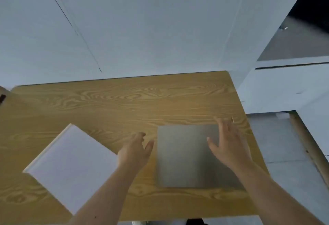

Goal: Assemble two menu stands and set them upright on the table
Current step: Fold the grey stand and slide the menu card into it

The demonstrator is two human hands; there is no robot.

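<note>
A grey square panel point(183, 157) lies flat on the wooden table point(115, 103), right of centre. A white rectangular panel point(71, 164) lies flat and turned at an angle at the lower left. My left hand point(135, 151) hovers just left of the grey panel's left edge, fingers apart, holding nothing. My right hand point(229, 144) is spread over the grey panel's upper right corner, fingers apart; I cannot tell whether it touches the panel. Neither panel stands upright.
White walls rise behind the table's far edge. Right of the table lies a grey tiled floor point(284, 144) with a wooden strip point(308, 146). A small dark object point(2, 97) sits at the table's far left edge.
</note>
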